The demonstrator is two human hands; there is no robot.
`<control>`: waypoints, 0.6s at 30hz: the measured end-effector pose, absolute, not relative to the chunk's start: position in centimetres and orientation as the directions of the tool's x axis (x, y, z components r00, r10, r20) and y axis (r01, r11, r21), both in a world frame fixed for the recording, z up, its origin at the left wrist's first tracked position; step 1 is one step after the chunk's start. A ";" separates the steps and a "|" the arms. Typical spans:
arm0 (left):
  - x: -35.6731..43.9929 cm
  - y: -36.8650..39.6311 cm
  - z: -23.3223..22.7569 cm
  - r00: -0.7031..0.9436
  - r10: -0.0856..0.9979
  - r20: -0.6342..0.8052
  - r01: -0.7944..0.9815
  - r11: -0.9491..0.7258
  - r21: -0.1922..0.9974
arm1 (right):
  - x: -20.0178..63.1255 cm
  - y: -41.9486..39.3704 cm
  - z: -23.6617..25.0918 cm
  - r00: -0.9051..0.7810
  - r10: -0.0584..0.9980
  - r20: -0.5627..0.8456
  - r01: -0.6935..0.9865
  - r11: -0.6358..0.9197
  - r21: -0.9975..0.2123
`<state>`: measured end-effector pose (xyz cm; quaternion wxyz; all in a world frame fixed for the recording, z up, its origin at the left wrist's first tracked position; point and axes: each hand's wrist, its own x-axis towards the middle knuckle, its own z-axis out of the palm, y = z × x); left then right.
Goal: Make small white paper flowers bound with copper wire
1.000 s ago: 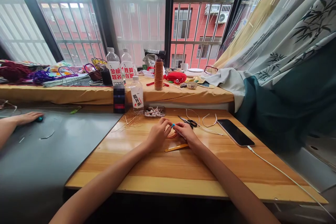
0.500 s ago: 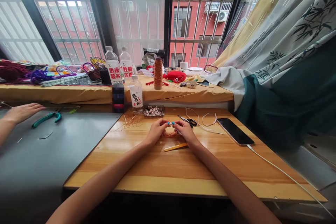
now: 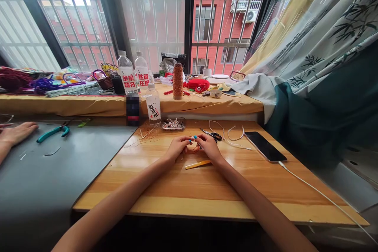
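My left hand (image 3: 178, 148) and my right hand (image 3: 208, 145) meet over the wooden table, thumbs and fingertips pinched close together. Between and just below them shows a coil of orange-brown cord (image 3: 193, 150), partly covered by the fingers. Both hands are closed on this cord; a small pale bit at the fingertips is too small to name. Yellow tweezers (image 3: 197, 164) lie below, their right end by my right wrist. Scissors with black handles (image 3: 216, 136) rest just behind my right hand.
Behind my hands stand a tray of small beads (image 3: 173, 124), a water bottle (image 3: 153, 106) and a cone of brown thread (image 3: 177, 82). A phone (image 3: 265, 146) with a white cable lies right. At left, a co-worker's hand (image 3: 20, 132) is near teal pliers (image 3: 53, 133).
My fingertips have shifted slightly while staying pinched together over the cord. The co-worker's hand at the left has moved further left, away from the pliers.
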<state>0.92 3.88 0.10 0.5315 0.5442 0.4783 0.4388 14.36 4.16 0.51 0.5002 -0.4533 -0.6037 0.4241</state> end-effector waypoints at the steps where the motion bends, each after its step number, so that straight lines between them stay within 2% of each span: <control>1: 0.9 3.9 0.2 0.160 0.987 -0.031 0.049 0.024 0.999 | 14.4 4.2 0.5 -0.088 0.971 0.220 0.128 0.231 -0.965; 18: 1.1 4.0 0.0 0.188 0.982 -0.011 0.019 0.007 1.000 | 14.5 4.4 0.1 -0.072 0.969 0.237 0.178 0.246 -0.953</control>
